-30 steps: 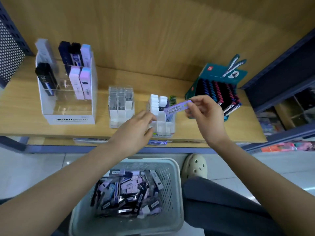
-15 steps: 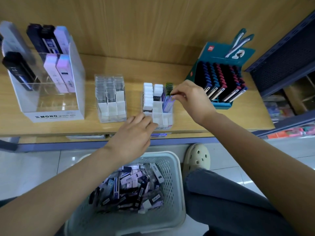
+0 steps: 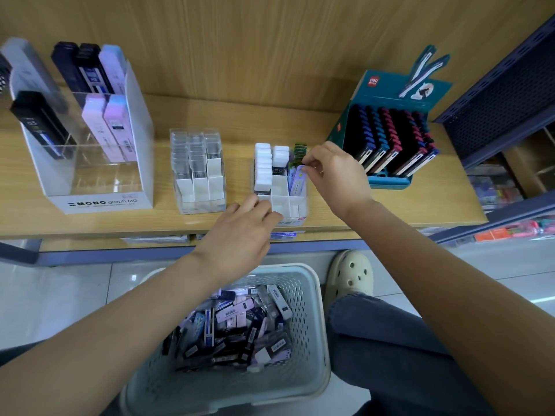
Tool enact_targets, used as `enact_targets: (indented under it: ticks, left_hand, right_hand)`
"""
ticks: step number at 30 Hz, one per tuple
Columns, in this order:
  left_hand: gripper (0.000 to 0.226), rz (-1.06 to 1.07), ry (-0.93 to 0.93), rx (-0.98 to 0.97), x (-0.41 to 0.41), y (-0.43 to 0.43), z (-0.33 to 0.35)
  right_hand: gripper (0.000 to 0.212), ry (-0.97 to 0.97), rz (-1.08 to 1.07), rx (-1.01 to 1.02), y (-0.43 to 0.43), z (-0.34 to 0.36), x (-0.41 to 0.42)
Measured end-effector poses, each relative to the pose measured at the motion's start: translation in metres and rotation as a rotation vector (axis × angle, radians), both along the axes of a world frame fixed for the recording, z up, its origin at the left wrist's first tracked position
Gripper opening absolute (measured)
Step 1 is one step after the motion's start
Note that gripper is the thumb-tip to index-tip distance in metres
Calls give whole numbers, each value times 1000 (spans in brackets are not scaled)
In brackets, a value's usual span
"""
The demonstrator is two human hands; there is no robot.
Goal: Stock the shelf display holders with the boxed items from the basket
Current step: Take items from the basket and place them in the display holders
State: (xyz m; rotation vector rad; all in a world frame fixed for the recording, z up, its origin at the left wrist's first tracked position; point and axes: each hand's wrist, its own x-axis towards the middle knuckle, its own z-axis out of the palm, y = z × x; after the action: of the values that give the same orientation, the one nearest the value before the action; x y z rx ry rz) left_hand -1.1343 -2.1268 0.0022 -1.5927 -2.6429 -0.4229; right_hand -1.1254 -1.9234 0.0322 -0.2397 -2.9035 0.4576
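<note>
A small clear display holder [image 3: 295, 207] stands on the wooden shelf, with white boxes in its left slots and a green box at the back right. My right hand [image 3: 333, 172] pinches the top of a lilac box [image 3: 298, 183] that stands in the holder's right column. My left hand [image 3: 243, 232] rests with straight fingers against the holder's front left corner. Below, a pale plastic basket [image 3: 312, 331] on the floor holds several small lilac, black and blue boxes.
A second clear holder [image 3: 198, 175] stands to the left, and a large Mono display stand [image 3: 90, 139] beyond it. A teal display box of dark pens [image 3: 387, 139] sits at the right. A dark metal shelf frame [image 3: 507, 94] rises far right. My knee and shoe are beside the basket.
My right hand carried the lilac box down from above the holder and lowered it into the right column. My left hand stayed at the holder's front. The view shifted slightly.
</note>
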Motion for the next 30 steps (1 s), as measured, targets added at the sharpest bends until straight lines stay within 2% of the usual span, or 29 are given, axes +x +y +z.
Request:
enact_targets:
  ticks: [8, 15, 17, 22, 30]
  left_hand:
    - [49, -34, -8, -117, -2, -9, 5]
    - [47, -38, -42, -194, 0, -2, 11]
    - [44, -38, -35, -214, -1, -2, 11]
    - [43, -50, -2, -154, -3, -7, 7]
    - [45, -78, 65, -47, -7, -9, -2]
  right_hand:
    - [28, -134, 20, 189, -6, 4, 15]
    - [17, -115, 27, 42, -13, 4, 15]
    - [17, -96, 56, 70, -15, 4, 9]
    - [29, -117, 127, 278, -8, 0, -5]
    - [17, 65, 185, 265, -4, -3, 0]
